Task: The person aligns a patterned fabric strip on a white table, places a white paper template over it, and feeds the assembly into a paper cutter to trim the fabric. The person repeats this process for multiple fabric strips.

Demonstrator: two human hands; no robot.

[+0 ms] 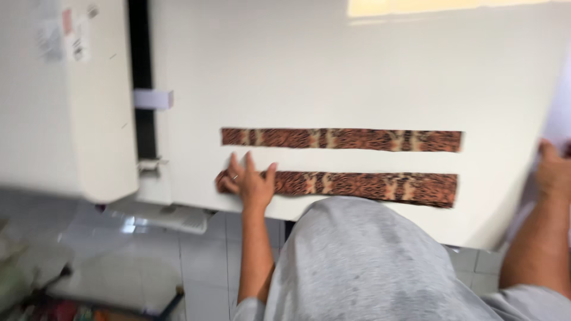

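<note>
Head view, motion-blurred. Two long strips of brown, tiger-patterned fabric lie flat and parallel on a white table [357, 71], well apart from each other and running left to right. The upper strip [342, 139] is untouched. The left hand [250, 181] rests palm down on the left end of the lower strip [369, 185], fingers spread and flat: no closed grip, just an open hand pressing the cloth against the surface, apparently to keep that end pinned and smooth. The right hand [553, 172] sits at the table's right edge, near a pale sheet [559, 119] at the frame border; the fingers seem curled over the edge or over that sheet, but blur and cropping prevent telling whether this grip is closed on anything. It lies well apart from both strips. The strips' ends line up roughly, left and right, which suggests deliberate laying-out side by side for matching or comparison. A grey garment [363, 261] on the person's body hides the table's near edge and part of the lower strip's bottom margin. At left stands a cream machine housing [65, 101] with a black gap beside it and a small white bracket [153, 99]; tiled floor [208, 261] shows below.
</note>
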